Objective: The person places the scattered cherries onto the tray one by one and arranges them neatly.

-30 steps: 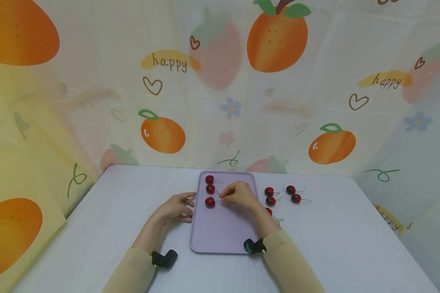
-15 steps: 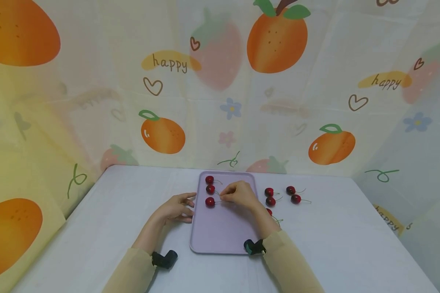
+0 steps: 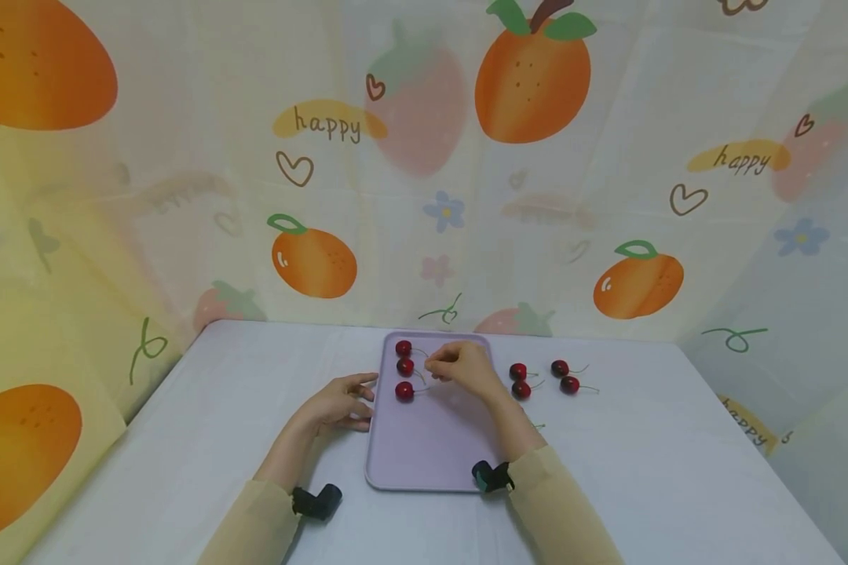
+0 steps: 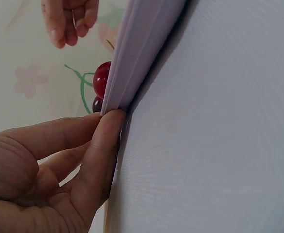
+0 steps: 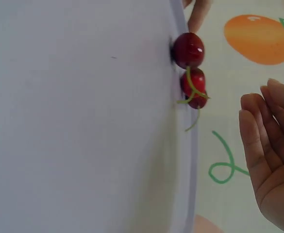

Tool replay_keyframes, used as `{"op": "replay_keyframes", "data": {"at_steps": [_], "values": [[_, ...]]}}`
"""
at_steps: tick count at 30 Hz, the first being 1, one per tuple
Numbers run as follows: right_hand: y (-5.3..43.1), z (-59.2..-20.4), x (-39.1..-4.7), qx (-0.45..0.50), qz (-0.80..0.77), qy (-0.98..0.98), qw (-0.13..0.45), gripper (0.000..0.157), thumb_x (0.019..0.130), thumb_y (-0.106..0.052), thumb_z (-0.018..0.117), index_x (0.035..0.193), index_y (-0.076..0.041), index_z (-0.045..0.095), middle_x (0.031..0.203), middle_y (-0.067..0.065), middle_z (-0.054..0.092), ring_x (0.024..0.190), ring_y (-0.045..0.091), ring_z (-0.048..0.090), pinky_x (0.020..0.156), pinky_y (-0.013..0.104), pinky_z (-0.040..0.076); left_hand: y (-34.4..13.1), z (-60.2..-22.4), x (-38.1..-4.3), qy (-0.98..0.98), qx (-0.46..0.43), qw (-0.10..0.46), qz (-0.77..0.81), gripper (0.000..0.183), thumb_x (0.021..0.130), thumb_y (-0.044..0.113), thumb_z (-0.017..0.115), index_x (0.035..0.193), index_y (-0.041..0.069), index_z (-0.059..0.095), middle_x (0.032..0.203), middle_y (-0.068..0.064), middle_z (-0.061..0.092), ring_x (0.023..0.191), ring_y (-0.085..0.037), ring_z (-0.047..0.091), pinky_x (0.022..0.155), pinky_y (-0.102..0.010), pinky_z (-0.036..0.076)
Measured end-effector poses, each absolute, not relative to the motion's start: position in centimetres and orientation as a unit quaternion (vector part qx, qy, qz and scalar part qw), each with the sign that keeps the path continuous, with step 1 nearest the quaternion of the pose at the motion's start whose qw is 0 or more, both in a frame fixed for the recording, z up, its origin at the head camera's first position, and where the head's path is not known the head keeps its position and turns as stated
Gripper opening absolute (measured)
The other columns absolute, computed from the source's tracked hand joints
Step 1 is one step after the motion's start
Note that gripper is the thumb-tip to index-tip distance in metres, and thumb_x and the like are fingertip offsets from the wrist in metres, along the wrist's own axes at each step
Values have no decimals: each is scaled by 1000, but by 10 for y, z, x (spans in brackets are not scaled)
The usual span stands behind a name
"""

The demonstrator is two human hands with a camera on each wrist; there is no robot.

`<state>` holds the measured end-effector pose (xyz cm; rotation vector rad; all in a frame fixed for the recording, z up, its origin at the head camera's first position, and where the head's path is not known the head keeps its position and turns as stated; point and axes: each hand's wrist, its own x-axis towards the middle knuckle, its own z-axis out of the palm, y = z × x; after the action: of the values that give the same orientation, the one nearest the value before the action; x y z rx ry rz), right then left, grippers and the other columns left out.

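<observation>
Three dark red cherries with thin stems lie down the left side of a lilac tray [image 3: 434, 447]: a far cherry [image 3: 403, 348], a middle cherry [image 3: 405, 366] and a near cherry [image 3: 404, 391]. My right hand [image 3: 466, 369] hovers over the tray, fingertips just right of the stems. In the right wrist view its fingers are extended, with nothing between them. My left hand [image 3: 339, 402] lies along the tray's left edge, fingertips touching the rim [image 4: 127, 63], as the left wrist view also shows.
Right of the tray, several cherries lie on the white tabletop, among them a pair near the tray and another cherry [image 3: 569, 384] farther right. A green stem shows beside my right forearm, which hides what it belongs to. A fruit-printed cloth [image 3: 537, 188] hangs behind the table.
My right hand has let go of the near cherry's stem and risen slightly away from it. The cherries on the tray stay put, and my left hand has not moved.
</observation>
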<state>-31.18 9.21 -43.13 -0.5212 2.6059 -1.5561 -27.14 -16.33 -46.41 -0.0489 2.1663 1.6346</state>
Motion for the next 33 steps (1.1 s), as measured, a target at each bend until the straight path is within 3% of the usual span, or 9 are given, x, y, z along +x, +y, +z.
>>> {"op": "replay_keyframes", "data": {"at_steps": [9, 19, 26, 33], "values": [[117, -408, -307, -141, -517, 845, 4, 20, 89, -23, 72, 99, -7, 76, 90, 13, 76, 83, 25, 72, 80, 29, 63, -164, -464, -270, 778, -9, 214, 590, 76, 81, -9, 63, 151, 7, 38, 113, -13, 52, 81, -15, 61, 70, -29, 65], [158, -396, -304, -115, -502, 856, -44, 23, 89, -26, 72, 102, -8, 76, 102, 12, 74, 84, 11, 65, 78, 23, 55, -164, -465, -270, 781, -4, 214, 587, 75, 81, -9, 63, 151, 6, 38, 113, -13, 52, 81, -15, 62, 71, -29, 65], [193, -394, -302, -83, -481, 871, -57, 29, 91, -31, 69, 108, -8, 75, 106, 13, 75, 90, 16, 68, 82, 25, 58, -164, -464, -270, 782, -7, 214, 585, 75, 82, -8, 63, 151, 7, 38, 113, -13, 52, 82, -15, 61, 72, -29, 65], [226, -396, -299, -44, -456, 887, -56, 34, 93, -36, 65, 110, -8, 74, 105, 14, 73, 94, 22, 64, 82, 24, 52, -164, -463, -270, 783, -14, 213, 584, 74, 82, -7, 65, 151, 8, 39, 113, -13, 53, 81, -15, 61, 71, -29, 65]]}}
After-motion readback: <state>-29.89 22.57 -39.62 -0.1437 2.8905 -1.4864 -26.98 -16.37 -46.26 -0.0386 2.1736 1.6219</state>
